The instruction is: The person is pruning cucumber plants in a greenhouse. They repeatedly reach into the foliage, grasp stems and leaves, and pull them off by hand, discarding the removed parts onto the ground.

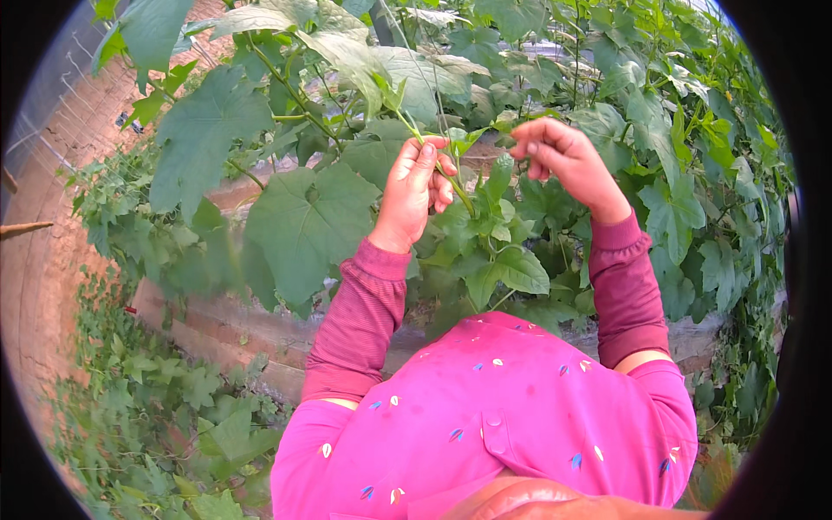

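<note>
My left hand (416, 185) is closed around a green vine stem (463, 196), thumb uppermost, among large lobed leaves. The stem's leafy upper end (392, 94) rises above the fingers, close to a thin string (439, 107). To the right, my right hand (562, 156) is raised with its fingers curled and thumb near the index finger; whether something small is between them I cannot tell. Below and between both hands are young leaves (513, 270) of the vine. A broad leaf (309, 227) hangs left of my left hand.
Dense climbing vines (676, 201) stand ahead and to the right. Low plants (156, 422) grow at the lower left, beside bare soil (39, 273). Several strings hang at the upper left, near a brown pointed object (25, 229) at the rim.
</note>
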Action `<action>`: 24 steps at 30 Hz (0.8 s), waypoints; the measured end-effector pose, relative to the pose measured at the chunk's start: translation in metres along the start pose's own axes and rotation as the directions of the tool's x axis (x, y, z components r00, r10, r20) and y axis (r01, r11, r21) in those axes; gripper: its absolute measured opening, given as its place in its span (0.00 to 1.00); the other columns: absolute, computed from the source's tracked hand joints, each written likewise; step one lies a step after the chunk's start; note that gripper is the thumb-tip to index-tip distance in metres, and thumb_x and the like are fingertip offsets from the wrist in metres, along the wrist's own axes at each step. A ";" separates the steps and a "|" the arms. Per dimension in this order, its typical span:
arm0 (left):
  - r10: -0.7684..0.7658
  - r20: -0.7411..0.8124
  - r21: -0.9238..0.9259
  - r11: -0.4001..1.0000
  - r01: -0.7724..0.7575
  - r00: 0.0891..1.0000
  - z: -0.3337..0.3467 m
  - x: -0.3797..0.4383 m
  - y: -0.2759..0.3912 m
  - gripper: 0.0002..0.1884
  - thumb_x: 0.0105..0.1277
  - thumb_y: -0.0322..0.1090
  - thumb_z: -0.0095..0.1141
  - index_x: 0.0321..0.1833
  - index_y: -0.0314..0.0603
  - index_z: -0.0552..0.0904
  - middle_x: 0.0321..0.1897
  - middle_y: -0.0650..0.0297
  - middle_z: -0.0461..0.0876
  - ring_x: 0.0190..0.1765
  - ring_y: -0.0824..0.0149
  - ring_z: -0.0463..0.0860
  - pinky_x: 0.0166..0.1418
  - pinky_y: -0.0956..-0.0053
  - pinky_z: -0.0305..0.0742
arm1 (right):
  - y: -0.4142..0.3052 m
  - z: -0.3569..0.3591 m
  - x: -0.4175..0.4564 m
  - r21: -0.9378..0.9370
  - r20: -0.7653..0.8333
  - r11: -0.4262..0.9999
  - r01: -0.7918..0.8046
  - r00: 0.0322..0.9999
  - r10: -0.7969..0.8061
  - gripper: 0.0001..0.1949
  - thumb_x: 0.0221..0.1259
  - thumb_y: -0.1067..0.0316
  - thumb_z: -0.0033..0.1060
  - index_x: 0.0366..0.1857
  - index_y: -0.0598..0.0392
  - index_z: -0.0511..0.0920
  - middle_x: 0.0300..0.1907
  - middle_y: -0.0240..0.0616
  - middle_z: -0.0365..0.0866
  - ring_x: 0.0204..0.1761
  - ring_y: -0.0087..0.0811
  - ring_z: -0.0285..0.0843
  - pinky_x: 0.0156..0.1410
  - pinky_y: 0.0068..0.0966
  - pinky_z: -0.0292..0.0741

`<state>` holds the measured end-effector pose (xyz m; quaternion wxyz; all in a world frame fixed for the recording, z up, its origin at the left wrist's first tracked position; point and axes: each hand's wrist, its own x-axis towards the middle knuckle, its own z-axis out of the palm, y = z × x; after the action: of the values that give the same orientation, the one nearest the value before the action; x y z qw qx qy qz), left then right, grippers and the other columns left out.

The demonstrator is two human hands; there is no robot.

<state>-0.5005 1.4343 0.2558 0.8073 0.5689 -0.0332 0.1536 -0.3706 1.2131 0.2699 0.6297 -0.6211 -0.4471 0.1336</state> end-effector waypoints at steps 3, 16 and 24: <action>-0.067 0.024 0.002 0.998 0.067 0.997 0.007 -0.018 -0.031 0.13 0.78 0.42 0.42 0.55 0.44 0.71 0.33 0.63 0.78 0.23 0.75 0.77 0.22 0.83 0.69 | -0.050 0.035 0.031 0.013 -0.007 0.975 0.221 0.975 -0.221 0.16 0.70 0.69 0.51 0.60 0.54 0.74 0.53 0.29 0.81 0.31 0.13 0.74 0.36 0.12 0.72; -0.064 -0.077 0.096 0.993 0.071 0.995 -0.041 -0.034 -0.102 0.12 0.74 0.34 0.50 0.56 0.38 0.78 0.40 0.64 0.82 0.35 0.78 0.79 0.38 0.83 0.75 | -0.065 -0.074 0.023 0.228 -0.339 0.859 0.459 0.864 -0.372 0.15 0.75 0.66 0.45 0.59 0.59 0.73 0.38 0.33 0.80 0.33 0.17 0.72 0.38 0.14 0.69; 0.125 -0.060 0.152 0.982 -0.115 0.990 -0.009 0.007 -0.056 0.16 0.71 0.27 0.52 0.60 0.34 0.74 0.45 0.57 0.79 0.35 0.69 0.85 0.37 0.77 0.83 | -0.088 0.005 -0.036 -0.174 -0.208 0.968 0.179 0.955 -0.213 0.08 0.70 0.71 0.53 0.48 0.59 0.77 0.29 0.27 0.80 0.23 0.09 0.64 0.28 0.09 0.59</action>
<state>-0.4787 1.4276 0.2034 0.7526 0.6187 -0.0278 0.2239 -0.4286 1.1737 0.3344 0.6367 -0.6312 -0.4415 -0.0355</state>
